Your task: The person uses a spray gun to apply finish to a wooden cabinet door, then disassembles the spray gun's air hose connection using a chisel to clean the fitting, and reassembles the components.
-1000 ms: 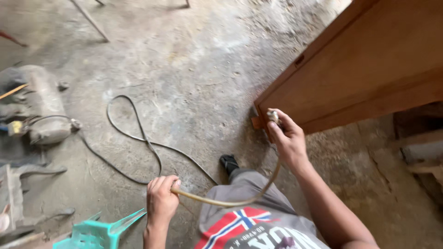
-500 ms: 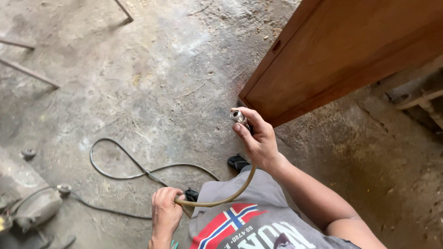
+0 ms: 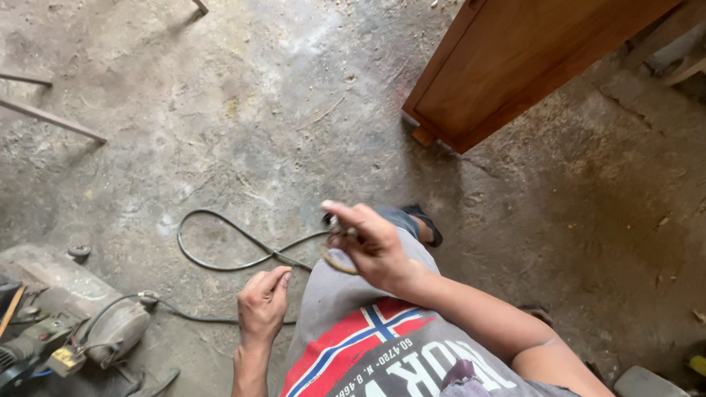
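Observation:
My right hand (image 3: 375,250) is closed around the end of a thin yellowish hose (image 3: 334,266), whose small metal fitting (image 3: 334,220) sticks out past my fingers. The hand is raised in front of my grey shirt, well away from the wooden cabinet (image 3: 515,59). My left hand (image 3: 262,303) hangs lower, fingers loosely bent, with nothing visible in it. It hovers just above a black cable (image 3: 220,259) looped on the concrete floor. The rest of the hose is hidden behind my right hand and body.
A dusty motor-driven machine (image 3: 73,312) sits at lower left, with the black cable running to it. Thin metal bars (image 3: 51,121) lie at the left edge. The cabinet's corner foot (image 3: 421,136) rests on the floor. My dark shoe (image 3: 426,224) shows below the right hand.
My right hand has come away from the cabinet's lower corner towards my body, still gripping the hose end. My left hand has released the hose and dropped lower.

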